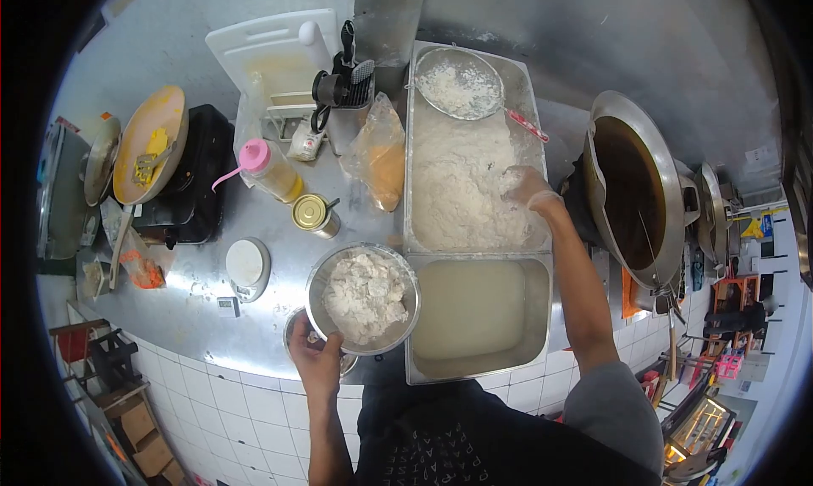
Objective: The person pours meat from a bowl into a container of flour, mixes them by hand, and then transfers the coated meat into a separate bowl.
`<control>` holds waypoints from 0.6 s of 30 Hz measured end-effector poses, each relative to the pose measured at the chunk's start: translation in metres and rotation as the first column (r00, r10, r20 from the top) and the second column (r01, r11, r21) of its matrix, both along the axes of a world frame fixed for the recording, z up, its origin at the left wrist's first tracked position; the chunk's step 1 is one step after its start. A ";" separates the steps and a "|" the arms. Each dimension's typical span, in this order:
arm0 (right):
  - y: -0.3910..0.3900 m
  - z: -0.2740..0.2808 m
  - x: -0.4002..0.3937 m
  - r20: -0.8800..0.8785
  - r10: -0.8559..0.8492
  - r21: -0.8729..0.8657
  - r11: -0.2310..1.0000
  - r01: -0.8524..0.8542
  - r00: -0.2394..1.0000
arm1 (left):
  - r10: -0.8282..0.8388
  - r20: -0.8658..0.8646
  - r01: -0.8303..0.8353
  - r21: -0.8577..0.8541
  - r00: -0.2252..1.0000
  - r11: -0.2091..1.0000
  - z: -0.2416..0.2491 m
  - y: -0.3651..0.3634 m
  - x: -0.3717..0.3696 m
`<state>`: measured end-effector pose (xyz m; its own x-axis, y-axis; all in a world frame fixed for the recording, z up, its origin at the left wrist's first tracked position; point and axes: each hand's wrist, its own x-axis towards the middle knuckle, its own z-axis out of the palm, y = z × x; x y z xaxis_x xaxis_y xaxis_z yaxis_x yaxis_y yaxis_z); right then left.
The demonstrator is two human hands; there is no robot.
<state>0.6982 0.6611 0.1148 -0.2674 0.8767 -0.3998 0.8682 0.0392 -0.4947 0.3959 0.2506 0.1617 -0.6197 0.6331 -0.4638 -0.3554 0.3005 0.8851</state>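
Observation:
My left hand (318, 357) grips the lower left rim of a round metal bowl (408, 323) that holds floury white pieces (366, 298). The bowl stands beside a metal pan of cloudy liquid (472, 310). My right hand (527, 187), dusted with flour, is at the right side of a large metal tray (410, 185) of white flour (461, 181); its fingers are partly hidden and I cannot make out what they hold. A sieve (460, 84) with flour in it lies at the far end of this tray, its red handle over the right edge.
To the right is a wok of dark liquid (631, 190). A bag of orange powder (383, 160), an open-looking can (313, 215), a pink-topped bottle (273, 171) and a white scale (247, 266) stand left of the tray. Farther left, a pan (152, 147) sits by a black stove (203, 168).

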 end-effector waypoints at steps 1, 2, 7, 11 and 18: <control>-0.002 0.002 -0.002 -0.015 0.035 0.013 0.999 -0.035 0.999 | -0.032 -0.069 0.032 -0.002 0.997 0.999 -0.010 -0.005 -0.004; -0.005 -0.001 0.001 -0.028 0.064 0.020 0.998 -0.064 0.998 | -0.071 -0.136 0.070 -0.013 0.988 0.997 -0.025 -0.006 -0.008; -0.052 0.091 -0.022 -0.095 0.239 0.147 0.964 -0.223 0.967 | -0.032 -0.006 0.033 0.105 0.999 0.994 0.003 0.017 0.003; -0.121 0.181 -0.070 -0.280 0.268 -0.021 0.958 -0.285 0.922 | -0.143 -0.164 0.157 0.080 0.976 0.984 -0.002 0.037 0.009; -0.188 0.126 -0.122 -0.143 0.769 0.228 0.638 -0.735 0.623 | -0.196 0.001 0.193 0.185 0.981 0.964 0.006 0.060 0.033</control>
<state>0.5766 0.4728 0.2409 -0.9181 0.3683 -0.1465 0.3797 0.7111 -0.5918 0.4287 0.3107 0.1673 -0.4683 0.8156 -0.3398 -0.3237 0.1994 0.9249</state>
